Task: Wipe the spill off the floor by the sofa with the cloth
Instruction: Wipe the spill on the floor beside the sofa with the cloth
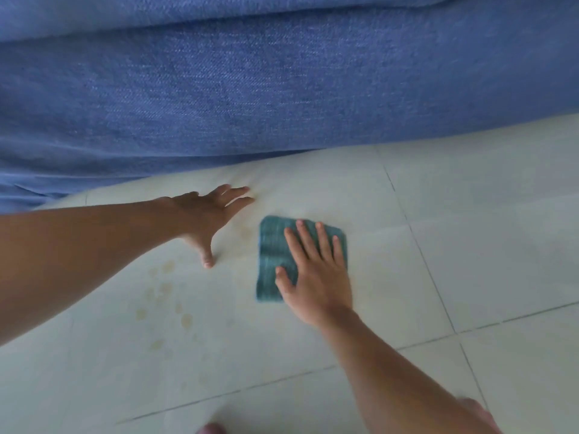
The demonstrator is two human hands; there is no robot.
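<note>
A folded teal cloth [272, 255] lies flat on the pale tiled floor [470, 245]. My right hand [316, 270] presses down on its right half with the fingers spread. My left hand [210, 214] rests flat on the floor to the cloth's left, fingers apart, holding nothing. The spill [166, 292] shows as several yellowish drops and smears on the tile, left of the cloth and below my left forearm. A fainter yellowish mark [246, 233] lies between my left hand and the cloth.
The blue sofa [250, 89] fills the upper half of the view, its lower edge close behind both hands. Grey grout lines cross the floor. Toes [211, 429] show at the bottom edge, another foot [479, 413] at the lower right.
</note>
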